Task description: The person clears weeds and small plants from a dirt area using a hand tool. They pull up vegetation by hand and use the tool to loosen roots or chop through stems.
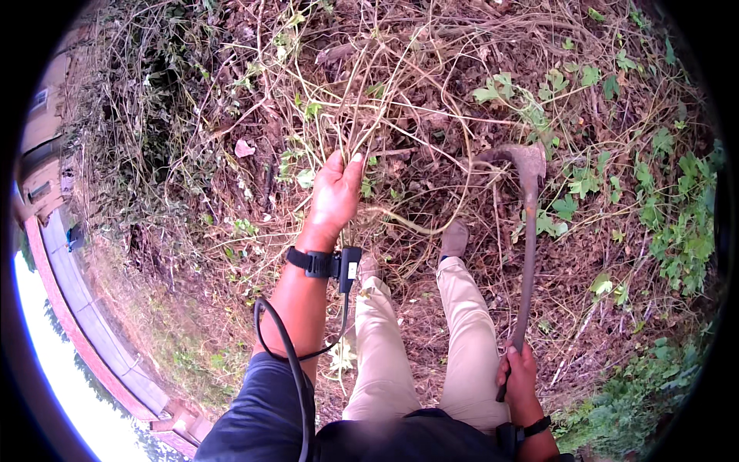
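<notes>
My left hand [336, 191] is closed around a bunch of thin, pale vines [362, 115], which fan out above it over the ground. On the right, my right hand [521, 375] grips the lower end of a long wooden handle. That handle belongs to a brush hook [528, 239] with a rusty, curved metal head [526, 162] pointing left at its far end. One loose vine loops from near my left hand across to the hook's head. Whether the blade touches the vine, I cannot tell.
Dry leaves and tangled stems cover the slope around my shoes [455, 237]. Green leafy plants [685, 231] grow at the right, with dark brush [154, 115] at upper left. A paved road [85, 300] and buildings [46, 131] lie far left. A black cable [296, 369] runs along my left arm.
</notes>
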Tool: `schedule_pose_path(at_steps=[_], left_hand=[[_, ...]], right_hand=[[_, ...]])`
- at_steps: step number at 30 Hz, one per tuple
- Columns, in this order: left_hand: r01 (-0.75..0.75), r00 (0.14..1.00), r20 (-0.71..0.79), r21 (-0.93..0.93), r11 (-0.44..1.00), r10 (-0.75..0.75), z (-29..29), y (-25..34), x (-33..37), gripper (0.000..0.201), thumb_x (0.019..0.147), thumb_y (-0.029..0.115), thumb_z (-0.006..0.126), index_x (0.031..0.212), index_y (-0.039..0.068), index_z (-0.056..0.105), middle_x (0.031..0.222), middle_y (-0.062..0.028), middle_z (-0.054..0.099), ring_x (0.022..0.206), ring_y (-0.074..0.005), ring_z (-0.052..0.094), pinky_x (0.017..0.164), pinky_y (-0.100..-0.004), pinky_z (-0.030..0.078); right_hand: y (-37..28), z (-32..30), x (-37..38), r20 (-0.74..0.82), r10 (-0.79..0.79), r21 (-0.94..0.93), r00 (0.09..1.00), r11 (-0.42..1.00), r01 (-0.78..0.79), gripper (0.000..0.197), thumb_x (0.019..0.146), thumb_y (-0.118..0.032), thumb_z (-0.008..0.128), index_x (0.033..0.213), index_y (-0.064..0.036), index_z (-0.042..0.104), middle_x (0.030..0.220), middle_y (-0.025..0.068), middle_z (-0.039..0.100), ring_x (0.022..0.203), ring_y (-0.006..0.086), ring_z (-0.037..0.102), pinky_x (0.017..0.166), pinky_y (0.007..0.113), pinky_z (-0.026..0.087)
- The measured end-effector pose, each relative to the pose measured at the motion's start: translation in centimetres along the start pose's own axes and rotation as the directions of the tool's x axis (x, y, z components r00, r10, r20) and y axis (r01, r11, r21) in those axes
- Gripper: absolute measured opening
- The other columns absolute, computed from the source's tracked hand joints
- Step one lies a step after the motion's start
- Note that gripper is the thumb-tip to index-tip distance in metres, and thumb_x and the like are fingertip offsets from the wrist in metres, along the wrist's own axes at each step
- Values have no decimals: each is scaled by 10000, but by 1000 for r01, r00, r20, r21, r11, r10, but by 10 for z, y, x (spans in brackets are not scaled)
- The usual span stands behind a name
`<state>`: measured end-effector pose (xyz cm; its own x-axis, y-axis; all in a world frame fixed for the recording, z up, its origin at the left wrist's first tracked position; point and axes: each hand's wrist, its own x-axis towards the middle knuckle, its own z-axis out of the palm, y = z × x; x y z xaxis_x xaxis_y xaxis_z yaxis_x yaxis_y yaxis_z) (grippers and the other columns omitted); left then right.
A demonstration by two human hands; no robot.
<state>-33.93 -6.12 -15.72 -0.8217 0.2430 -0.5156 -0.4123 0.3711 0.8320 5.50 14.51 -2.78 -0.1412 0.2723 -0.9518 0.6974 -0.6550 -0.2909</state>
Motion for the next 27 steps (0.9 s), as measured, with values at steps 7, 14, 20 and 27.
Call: schedule_pose_path(at_steps=[7, 14, 20, 27], left_hand=[[146, 988, -52, -15, 989, -147, -25, 14, -93, 164, 964, 177, 536, 849, 62, 549, 665, 67, 471, 597, -32, 384, 518, -228, 326], [48, 995, -87, 38, 998, -44, -25, 9, -85, 186, 976, 198, 539, 809, 120, 515, 597, 83, 435, 489, -28, 357, 433, -208, 279], [99, 992, -70, -75, 992, -104, -24, 25, -86, 147, 973, 181, 540, 838, 137, 503, 596, 94, 402, 466, -14, 318, 403, -191, 243], [141, 985, -74, -152, 978, -154, -29, 28, -80, 105, 973, 160, 527, 884, 106, 536, 638, 82, 438, 512, -18, 342, 448, -193, 271]], right_hand=[[-9, 2, -13, 31, -113, 12, 993, 994, 113, 144, 986, -183, 460, 1039, -58, 508, 603, -4, 450, 390, 78, 402, 367, 215, 335], [-27, 27, 38, 86, -50, -28, 995, 998, 53, 146, 979, -238, 516, 992, -93, 504, 547, -27, 423, 379, 78, 387, 346, 230, 318], [-33, 145, 150, 220, -22, -34, 975, 999, 31, 141, 977, -265, 533, 971, -129, 498, 608, -40, 434, 421, 70, 383, 375, 227, 316], [-35, 167, 162, 318, 77, -24, 945, 997, -73, 155, 977, -283, 531, 964, -133, 492, 617, -41, 440, 429, 72, 392, 375, 238, 322]])
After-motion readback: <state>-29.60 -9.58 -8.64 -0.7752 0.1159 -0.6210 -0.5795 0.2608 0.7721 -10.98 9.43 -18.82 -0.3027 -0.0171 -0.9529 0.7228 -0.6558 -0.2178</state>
